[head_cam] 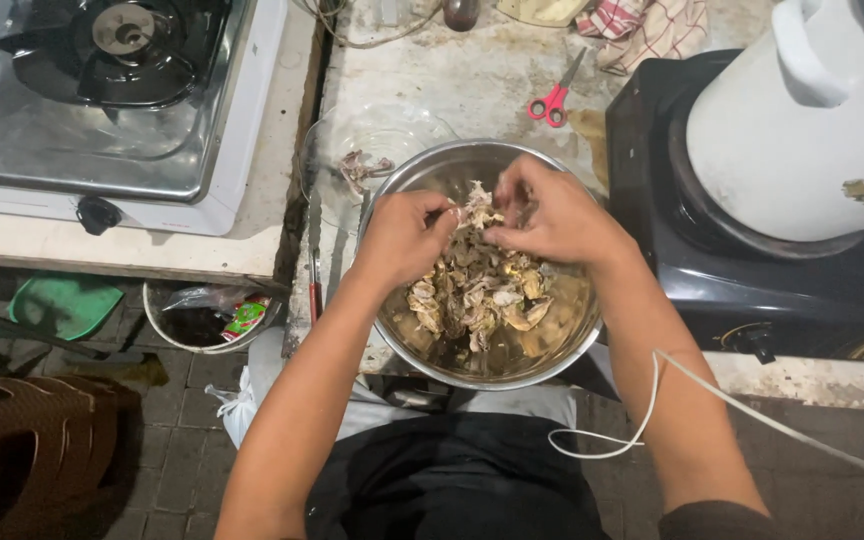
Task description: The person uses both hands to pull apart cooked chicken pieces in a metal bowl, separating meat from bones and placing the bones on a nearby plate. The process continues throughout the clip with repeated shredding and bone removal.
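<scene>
A steel bowl at the counter's near edge holds a heap of shredded cooked meat. Over it, my left hand and my right hand pinch the same pale piece of meat between their fingertips, just above the heap. Both hands are closed on that piece, thumbs facing each other.
A glass bowl with scraps sits behind the steel bowl, red scissors farther back. A black stove with a white pot stands right, a gas stove left. A knife lies beside the bowl; a bin stands below.
</scene>
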